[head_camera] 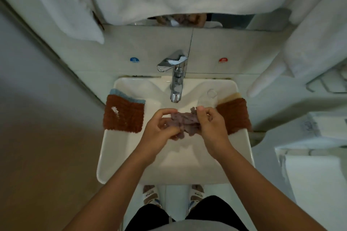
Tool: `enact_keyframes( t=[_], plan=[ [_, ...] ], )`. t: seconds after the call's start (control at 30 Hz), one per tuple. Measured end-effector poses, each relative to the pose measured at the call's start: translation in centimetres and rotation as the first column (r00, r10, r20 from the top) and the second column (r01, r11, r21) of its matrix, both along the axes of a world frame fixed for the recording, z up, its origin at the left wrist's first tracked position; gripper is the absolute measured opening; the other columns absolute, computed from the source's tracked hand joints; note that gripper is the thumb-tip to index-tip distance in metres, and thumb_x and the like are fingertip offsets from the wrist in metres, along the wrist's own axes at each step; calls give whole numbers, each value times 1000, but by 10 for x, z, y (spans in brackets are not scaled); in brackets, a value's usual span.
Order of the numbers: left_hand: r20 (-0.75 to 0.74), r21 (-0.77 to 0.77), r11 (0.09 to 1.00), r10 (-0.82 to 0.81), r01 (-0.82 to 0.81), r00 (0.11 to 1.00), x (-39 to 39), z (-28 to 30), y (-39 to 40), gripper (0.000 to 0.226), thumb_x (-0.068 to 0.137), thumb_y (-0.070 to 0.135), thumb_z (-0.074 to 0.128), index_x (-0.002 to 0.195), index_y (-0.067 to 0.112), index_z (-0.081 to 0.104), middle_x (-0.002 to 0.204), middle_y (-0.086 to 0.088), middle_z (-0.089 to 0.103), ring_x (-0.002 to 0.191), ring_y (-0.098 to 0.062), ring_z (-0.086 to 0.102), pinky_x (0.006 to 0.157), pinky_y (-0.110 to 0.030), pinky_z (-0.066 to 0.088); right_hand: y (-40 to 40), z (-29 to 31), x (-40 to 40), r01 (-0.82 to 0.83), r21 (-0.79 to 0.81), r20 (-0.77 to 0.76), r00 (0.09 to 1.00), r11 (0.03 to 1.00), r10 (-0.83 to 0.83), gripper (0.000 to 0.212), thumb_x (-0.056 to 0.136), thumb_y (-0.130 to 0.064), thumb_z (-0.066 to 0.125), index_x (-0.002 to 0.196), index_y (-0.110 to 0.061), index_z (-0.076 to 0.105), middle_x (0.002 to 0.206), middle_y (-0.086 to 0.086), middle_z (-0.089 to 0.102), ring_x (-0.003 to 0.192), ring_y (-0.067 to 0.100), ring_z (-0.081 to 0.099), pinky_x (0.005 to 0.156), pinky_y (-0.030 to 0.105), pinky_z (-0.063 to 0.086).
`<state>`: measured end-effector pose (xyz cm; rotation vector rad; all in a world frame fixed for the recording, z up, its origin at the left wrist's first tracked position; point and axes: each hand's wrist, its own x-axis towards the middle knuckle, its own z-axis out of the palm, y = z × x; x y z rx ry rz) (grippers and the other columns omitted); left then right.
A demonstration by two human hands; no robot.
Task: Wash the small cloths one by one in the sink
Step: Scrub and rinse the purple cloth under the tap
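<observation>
At the centre of the frame, over the sink (112,155), the left hand (159,129) and right hand (210,127) are both gripping a bunched purple cloth (185,122), just below the tap (175,80). To scrub well, they should be rubbing the folds against each other and staying above the basin. Brown cloths are lying on the rim at middle left (123,116) and middle right (234,114).

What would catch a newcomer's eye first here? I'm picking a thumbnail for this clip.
First, the two hands, left hand and right hand, gripping a bunched purple-grey cloth between them over the middle of the white sink. Next, the rust-brown cloth draped over the sink's left rim and another brown cloth on the right rim. The chrome faucet stands behind.
</observation>
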<state>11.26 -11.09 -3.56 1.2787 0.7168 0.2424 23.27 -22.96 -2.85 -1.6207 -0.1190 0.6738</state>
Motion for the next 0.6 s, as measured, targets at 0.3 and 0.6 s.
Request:
enact_keyframes(
  t=[0.3, 0.6],
  plan=[
    [-65, -114, 992, 53, -60, 996, 6, 44, 2, 24, 93, 3, 50, 101, 15, 70, 72, 0, 66, 66, -18, 53, 58, -32, 42, -15, 39, 5, 1, 128, -195, 980, 992, 24, 40, 107, -42, 45, 115, -6, 60, 105, 18, 72, 83, 25, 75, 64, 46, 61],
    [-111, 18, 993, -113, 115, 987, 16, 69, -6, 45, 89, 53, 67, 116, 18, 60, 98, -12, 74, 72, -17, 67, 58, -29, 51, -47, 58, 20, -260, 255, -57, 957, 931, 283, 57, 73, -16, 82, 126, -12, 60, 120, 17, 66, 98, 35, 72, 74, 42, 60]
  ],
)
